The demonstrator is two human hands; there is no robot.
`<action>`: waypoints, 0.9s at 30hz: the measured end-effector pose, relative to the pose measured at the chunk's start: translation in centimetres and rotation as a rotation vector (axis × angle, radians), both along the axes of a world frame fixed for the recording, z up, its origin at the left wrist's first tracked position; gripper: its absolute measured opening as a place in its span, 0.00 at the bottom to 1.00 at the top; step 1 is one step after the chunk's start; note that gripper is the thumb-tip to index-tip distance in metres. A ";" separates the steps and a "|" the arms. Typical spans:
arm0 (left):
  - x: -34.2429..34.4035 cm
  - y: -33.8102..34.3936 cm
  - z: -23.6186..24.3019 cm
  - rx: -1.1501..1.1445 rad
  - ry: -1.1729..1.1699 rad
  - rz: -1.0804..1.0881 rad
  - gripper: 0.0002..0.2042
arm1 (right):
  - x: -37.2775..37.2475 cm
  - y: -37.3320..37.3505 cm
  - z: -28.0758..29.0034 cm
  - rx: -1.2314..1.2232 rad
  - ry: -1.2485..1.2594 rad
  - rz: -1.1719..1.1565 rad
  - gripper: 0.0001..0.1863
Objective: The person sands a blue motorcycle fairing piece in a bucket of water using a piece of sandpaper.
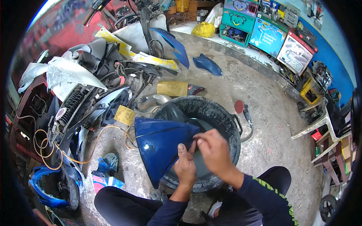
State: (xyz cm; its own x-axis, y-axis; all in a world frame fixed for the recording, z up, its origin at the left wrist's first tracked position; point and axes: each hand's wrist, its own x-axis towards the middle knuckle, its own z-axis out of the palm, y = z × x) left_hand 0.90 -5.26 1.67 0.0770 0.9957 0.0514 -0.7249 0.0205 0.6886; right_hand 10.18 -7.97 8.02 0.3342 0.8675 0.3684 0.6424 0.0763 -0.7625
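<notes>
My left hand (184, 165) grips the right edge of a glossy dark blue body panel (158, 139), its thumb pointing up, holding it tilted over a large black tub (226, 116) with cloudy liquid inside. My right hand (215, 150) has its fingers pinched at the panel's right edge, just above my left hand; what they hold, if anything, is hidden. A dark, curved piece (173, 111) lies inside the tub behind the panel.
Motorbike parts (73, 73) crowd the left, with an orange hose (90, 154). Yellow paper sheets (171, 88), blue panels (207, 64) and a red-disc sander (239, 107) lie around the tub. Crates (233, 30) line the raised back ledge; a plastic chair (324, 124) stands right.
</notes>
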 end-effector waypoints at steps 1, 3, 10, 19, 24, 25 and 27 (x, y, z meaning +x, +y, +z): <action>0.0 -0.1 0.4 0.040 -0.015 -0.047 0.22 | 0.7 0.5 0.0 -0.043 0.061 -0.074 0.12; -0.2 -0.1 -0.4 -0.007 -0.011 -0.064 0.22 | -0.3 0.0 -0.3 -0.016 0.035 -0.050 0.12; 0.1 -0.4 0.1 0.044 -0.039 -0.023 0.22 | 0.4 0.3 0.0 -0.037 0.040 -0.111 0.12; -0.5 -0.4 -0.6 -0.025 -0.047 -0.086 0.20 | -1.1 -0.7 0.1 0.000 -0.036 -0.019 0.11; 0.2 -0.9 -0.4 0.044 -0.025 -0.063 0.19 | 0.7 0.3 -0.5 -0.032 -0.023 -0.108 0.11; -0.2 -0.9 -0.4 0.048 -0.018 -0.093 0.18 | 0.3 0.0 -0.4 -0.033 -0.027 -0.105 0.11; -0.3 -0.5 -0.2 0.051 -0.034 -0.074 0.18 | -1.3 -1.1 -0.1 0.054 -0.088 0.021 0.11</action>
State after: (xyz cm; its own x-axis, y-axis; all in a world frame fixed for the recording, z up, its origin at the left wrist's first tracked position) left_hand 0.65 -5.81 1.51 0.1478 0.9833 0.1057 -0.7456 0.0406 0.6652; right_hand 8.91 -9.06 7.95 0.2802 0.8523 0.4416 0.7043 0.1301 -0.6979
